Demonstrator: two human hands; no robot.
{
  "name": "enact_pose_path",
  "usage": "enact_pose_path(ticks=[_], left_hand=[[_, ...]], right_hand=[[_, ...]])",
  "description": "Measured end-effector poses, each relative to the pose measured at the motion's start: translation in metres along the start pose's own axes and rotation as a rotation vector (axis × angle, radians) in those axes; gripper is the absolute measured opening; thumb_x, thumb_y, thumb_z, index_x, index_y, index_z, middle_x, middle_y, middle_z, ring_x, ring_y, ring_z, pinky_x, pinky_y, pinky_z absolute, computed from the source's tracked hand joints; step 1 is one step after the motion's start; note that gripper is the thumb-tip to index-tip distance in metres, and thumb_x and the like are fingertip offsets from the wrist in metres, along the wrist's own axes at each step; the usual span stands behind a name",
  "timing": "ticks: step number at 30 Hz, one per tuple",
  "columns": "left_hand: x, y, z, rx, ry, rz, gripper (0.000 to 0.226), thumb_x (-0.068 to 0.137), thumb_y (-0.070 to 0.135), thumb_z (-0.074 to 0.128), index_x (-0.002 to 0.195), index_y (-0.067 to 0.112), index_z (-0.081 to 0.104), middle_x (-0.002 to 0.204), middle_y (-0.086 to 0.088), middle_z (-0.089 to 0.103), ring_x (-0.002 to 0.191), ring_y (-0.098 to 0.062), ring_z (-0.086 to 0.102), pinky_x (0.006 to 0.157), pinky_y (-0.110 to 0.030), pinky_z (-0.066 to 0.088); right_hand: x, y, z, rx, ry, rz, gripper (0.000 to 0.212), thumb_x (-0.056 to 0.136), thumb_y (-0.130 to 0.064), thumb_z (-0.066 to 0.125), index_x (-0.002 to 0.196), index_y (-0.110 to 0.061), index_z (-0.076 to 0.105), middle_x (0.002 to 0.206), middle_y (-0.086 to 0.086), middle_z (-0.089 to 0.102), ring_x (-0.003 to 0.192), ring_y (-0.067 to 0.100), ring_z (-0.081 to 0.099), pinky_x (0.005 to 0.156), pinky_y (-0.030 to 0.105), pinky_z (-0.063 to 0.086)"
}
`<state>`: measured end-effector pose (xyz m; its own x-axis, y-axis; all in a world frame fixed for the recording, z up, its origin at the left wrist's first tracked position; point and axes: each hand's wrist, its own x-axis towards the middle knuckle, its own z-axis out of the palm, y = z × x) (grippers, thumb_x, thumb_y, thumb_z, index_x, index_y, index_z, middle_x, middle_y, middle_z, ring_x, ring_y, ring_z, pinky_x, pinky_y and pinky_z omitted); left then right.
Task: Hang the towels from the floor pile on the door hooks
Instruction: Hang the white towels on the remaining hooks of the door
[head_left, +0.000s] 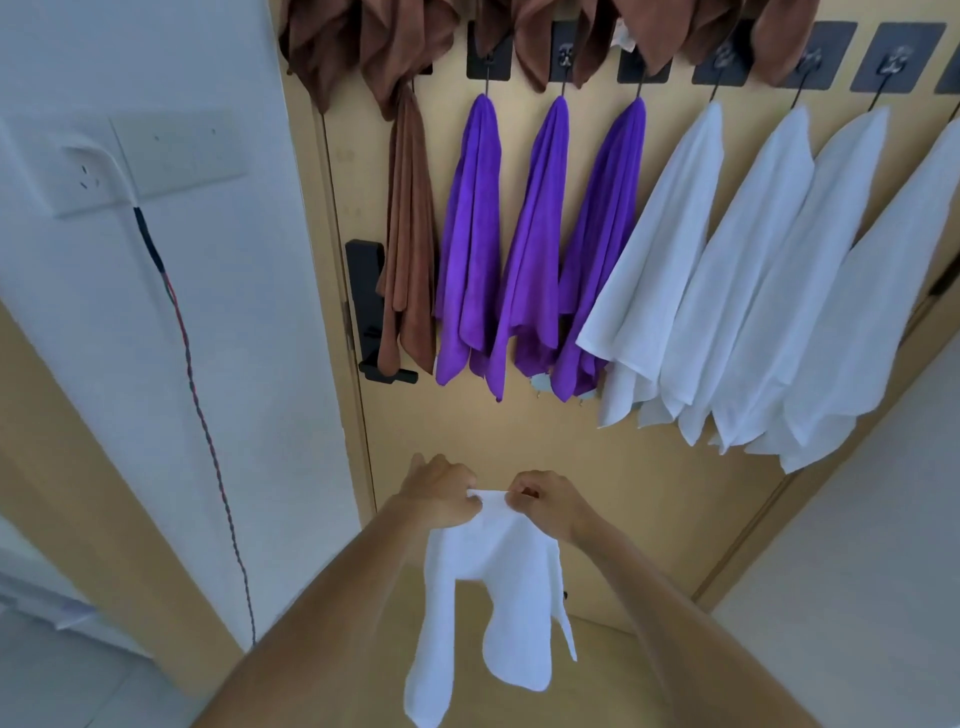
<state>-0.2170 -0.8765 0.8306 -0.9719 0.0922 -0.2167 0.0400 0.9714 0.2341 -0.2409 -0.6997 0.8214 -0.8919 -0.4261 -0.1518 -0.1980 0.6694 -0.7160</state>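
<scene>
Both hands pinch one top edge of a white towel (493, 587): left hand (439, 493) and right hand (545, 501) close together, fingertips clamped on the cloth. I judge it light, soft and floppy, best held at that edge or its hanging loop, if it has one. Its long axis runs straight down from my grip, toward the floor. Beyond and above the grip, the door (613, 499) carries brown, purple towels (535, 234) and white towels (748, 270) on hooks (893, 60).

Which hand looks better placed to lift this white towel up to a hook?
Probably the right hand: both hands pinch the white towel, but the hanging white towels are on its side.
</scene>
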Motion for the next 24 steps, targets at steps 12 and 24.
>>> enact_pose_path(ticks=[12, 24], left_hand=[[0.121, -0.114, -0.030, -0.349, -0.140, 0.147, 0.019, 0.093, 0.010, 0.038, 0.086, 0.009, 0.056, 0.090, -0.014, 0.064, 0.060, -0.019, 0.062, 0.066, -0.033, 0.052], [0.169, -0.146, -0.059, -0.451, -0.296, 0.217, 0.015, 0.097, 0.019, 0.046, 0.087, 0.018, 0.058, 0.088, -0.011, 0.065, 0.064, -0.018, 0.063, 0.064, -0.023, 0.051]], right_hand=[[0.133, -0.031, 0.041, -0.088, 0.189, 0.036, 0.017, 0.093, -0.016, 0.053, 0.088, -0.005, 0.065, 0.078, -0.003, 0.058, 0.074, 0.013, 0.049, 0.059, 0.005, 0.032], [0.192, -0.055, 0.045, -0.024, 0.120, 0.110, 0.016, 0.093, -0.023, 0.056, 0.083, -0.012, 0.062, 0.075, -0.001, 0.056, 0.069, 0.014, 0.051, 0.059, 0.017, 0.037]])
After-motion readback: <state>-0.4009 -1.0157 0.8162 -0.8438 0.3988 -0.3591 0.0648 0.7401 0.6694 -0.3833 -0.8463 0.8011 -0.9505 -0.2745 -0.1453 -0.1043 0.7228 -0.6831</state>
